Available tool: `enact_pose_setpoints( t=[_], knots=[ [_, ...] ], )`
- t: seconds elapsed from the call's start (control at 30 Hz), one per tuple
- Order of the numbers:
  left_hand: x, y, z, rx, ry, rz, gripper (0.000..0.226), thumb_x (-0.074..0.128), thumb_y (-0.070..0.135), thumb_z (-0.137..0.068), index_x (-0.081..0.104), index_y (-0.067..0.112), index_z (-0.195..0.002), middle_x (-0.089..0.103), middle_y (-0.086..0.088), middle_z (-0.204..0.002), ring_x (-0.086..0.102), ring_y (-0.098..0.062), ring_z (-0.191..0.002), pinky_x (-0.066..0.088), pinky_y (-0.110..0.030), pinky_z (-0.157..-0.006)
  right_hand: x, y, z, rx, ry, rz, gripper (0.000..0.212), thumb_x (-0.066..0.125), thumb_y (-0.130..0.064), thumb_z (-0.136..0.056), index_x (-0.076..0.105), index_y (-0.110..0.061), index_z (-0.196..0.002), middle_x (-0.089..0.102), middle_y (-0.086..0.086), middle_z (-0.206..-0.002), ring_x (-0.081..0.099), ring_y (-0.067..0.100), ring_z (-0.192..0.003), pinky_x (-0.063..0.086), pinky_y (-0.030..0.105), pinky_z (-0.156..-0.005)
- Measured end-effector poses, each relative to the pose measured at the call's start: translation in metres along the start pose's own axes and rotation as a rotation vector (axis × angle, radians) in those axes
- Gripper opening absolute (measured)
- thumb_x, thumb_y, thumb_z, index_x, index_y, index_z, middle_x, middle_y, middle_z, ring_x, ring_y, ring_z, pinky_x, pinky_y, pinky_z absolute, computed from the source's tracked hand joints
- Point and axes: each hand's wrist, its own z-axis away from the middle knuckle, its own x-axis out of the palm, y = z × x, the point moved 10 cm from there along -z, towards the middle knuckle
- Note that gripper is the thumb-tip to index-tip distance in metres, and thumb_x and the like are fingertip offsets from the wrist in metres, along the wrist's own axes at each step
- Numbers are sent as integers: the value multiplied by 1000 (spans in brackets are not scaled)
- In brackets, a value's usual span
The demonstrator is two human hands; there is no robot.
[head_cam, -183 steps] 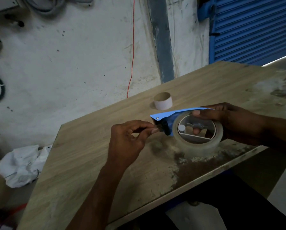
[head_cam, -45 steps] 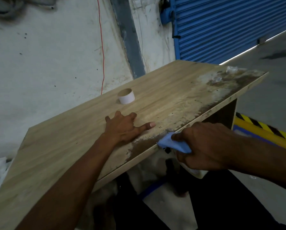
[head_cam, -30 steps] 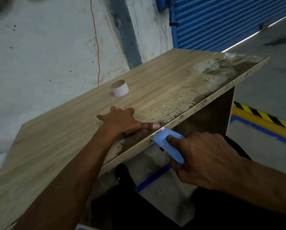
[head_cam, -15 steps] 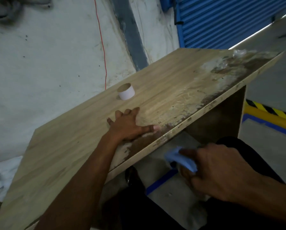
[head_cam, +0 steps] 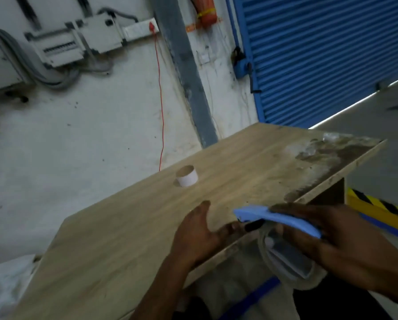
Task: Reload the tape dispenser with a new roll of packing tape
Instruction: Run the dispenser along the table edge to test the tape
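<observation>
**Dispenser held at the desk's near edge**

The blue tape dispenser (head_cam: 278, 219) sits in the right hand (head_cam: 336, 241), whose fingers wrap over its top, clamping it just off the near edge of the desk (head_cam: 124, 239). A clear roll of packing tape (head_cam: 285, 257) hangs under the blue body, below that edge. The dispenser's black front tip points toward the left hand (head_cam: 200, 232), which lies on the desk surface right beside it, fingers spread and relaxed, gripping nothing. Farther back on the desk from the dispenser, well apart, an empty cardboard core (head_cam: 187, 179) stands on end. Behind the desk, a blue roller shutter (head_cam: 320, 54) fills the wall, and a thin red wire (head_cam: 162, 116) hangs down it.
</observation>
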Motion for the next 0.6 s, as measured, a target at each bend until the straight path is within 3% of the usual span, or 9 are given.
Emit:
enact_pose_setpoints(
  t=[0.1, 0.17, 0.27, 0.33, 0.4, 0.43, 0.47, 0.53, 0.6],
  knots=[
    [38, -2, -6, -46, -168, -189, 105, 45, 88, -81, 16, 29, -163, 16, 2, -172, 17, -17, -157, 18, -48, -126, -9, -5, -31, -46, 63, -200, 21, 60, -55, -96, 69, -49, -114, 74, -28, -103, 68, -9, -99, 55, 29, -86],
    [56, -14, -8, -76, -250, -298, 105, 30, 91, -83, 3, 30, -164, -2, 3, -174, -1, -16, -160, 2, -61, -125, -4, -6, -50, -40, 63, -303, 14, 65, -33, -98, 77, -32, -105, 76, -21, -94, 70, -6, -91, 51, 24, -82],
    [67, -31, -14, -76, -377, -233, 110, 39, 91, -79, -7, 37, -162, -13, 13, -170, -12, -13, -158, -7, -67, -122, 13, 2, -75, 25, 54, -467, 19, 64, -24, -98, 77, -13, -90, 66, -14, -68, 60, 1, -66, 43, 24, -70],
    [45, -35, -28, -78, -281, 11, 102, 53, 85, -78, 9, 45, -161, 6, 15, -171, 6, -12, -158, 7, -61, -125, 27, 14, -89, 150, 45, -608, 32, 63, -33, -98, 72, -6, -84, 57, -2, -65, 54, 13, -63, 39, 35, -64],
    [0, -37, -42, -92, -47, 424, 58, 65, 50, -93, 46, 41, -148, 41, 4, -162, 42, -16, -146, 34, -50, -121, 41, 28, -97, 324, 4, -725, 43, 64, -47, -93, 72, -5, -90, 58, 7, -73, 53, 22, -70, 36, 37, -63],
    [-17, -38, -44, -130, 25, 639, 39, 64, 32, -97, 59, 39, -135, 56, 0, -151, 56, -17, -134, 45, -47, -114, 47, 33, -98, 401, -32, -777, 49, 66, -54, -88, 75, -7, -98, 62, 12, -79, 55, 25, -75, 38, 38, -65],
    [-25, -36, -47, -168, 23, 850, 33, 62, 28, -98, 65, 37, -129, 66, -1, -140, 63, -18, -126, 50, -46, -107, 54, 35, -101, 458, -76, -828, 54, 68, -59, -83, 76, -10, -105, 68, 17, -89, 58, 27, -81, 41, 39, -68],
    [-33, -13, -52, -107, -105, 1088, 46, 63, 49, -90, 64, 37, -135, 69, 1, -135, 64, -20, -126, 52, -54, -104, 64, 33, -109, 495, -173, -907, 54, 68, -60, -84, 77, -15, -113, 74, 17, -114, 64, 29, -95, 47, 41, -80],
    [-50, 13, -62, 74, -139, 936, 72, 71, 62, -72, 58, 40, -140, 62, 8, -142, 57, -14, -133, 49, -50, -110, 70, 27, -120, 471, -258, -945, 50, 62, -54, -90, 77, -13, -113, 75, 15, -114, 68, 28, -94, 49, 40, -85]
  ],
)
